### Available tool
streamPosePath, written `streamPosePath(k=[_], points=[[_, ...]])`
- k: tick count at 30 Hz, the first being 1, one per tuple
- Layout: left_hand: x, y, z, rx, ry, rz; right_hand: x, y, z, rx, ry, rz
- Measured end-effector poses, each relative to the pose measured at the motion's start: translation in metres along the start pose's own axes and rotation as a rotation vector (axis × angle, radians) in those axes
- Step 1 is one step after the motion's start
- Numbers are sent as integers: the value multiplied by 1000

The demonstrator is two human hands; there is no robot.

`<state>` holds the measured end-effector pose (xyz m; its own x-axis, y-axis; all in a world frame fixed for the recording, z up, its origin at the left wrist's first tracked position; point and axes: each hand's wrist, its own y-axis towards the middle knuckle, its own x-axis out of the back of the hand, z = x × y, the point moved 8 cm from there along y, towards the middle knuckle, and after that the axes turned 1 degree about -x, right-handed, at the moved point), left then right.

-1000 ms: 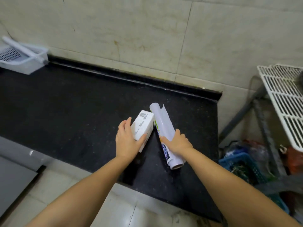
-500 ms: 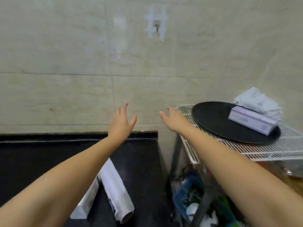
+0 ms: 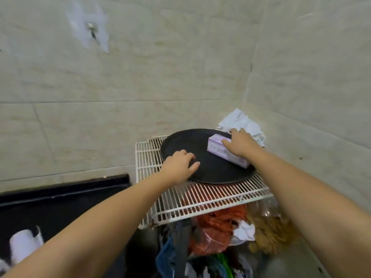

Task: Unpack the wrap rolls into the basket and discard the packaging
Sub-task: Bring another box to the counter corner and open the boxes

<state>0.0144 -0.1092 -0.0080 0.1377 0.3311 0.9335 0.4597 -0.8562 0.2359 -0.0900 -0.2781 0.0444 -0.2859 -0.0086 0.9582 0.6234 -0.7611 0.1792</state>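
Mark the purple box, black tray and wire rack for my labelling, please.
purple box [image 3: 217, 150], head view, front face left of the hand.
black tray [image 3: 216, 169], head view, bare middle.
wire rack [image 3: 202, 199], head view, front bars.

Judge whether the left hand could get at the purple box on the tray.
Probably yes: the left hand already rests on the black tray, nothing between it and the purple box, which the right hand partly covers.

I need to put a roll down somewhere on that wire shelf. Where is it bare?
Bare patches: the wire shelf strip in front of the black tray, and its left edge beside the left hand. Crowded: the tray's right side, with the purple box under the right hand.
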Motion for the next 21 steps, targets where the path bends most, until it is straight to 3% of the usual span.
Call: streamPosePath(k=[2, 7, 13, 17, 21], points=[[-24, 4, -2, 18, 9, 49, -14, 7, -15, 33, -55, 13], [-35, 6, 4, 23, 32, -58, -42, 21, -33, 82, -179, 58], [-33, 1, 0, -17, 37, -57, -39, 24, -29, 117, -183, 7], [-30, 2, 3, -18, -20, 85, -17, 13, 4, 178, -96, -105], [9, -24, 37, 48, -59, -32, 0, -6, 70, 327, 16, -136]])
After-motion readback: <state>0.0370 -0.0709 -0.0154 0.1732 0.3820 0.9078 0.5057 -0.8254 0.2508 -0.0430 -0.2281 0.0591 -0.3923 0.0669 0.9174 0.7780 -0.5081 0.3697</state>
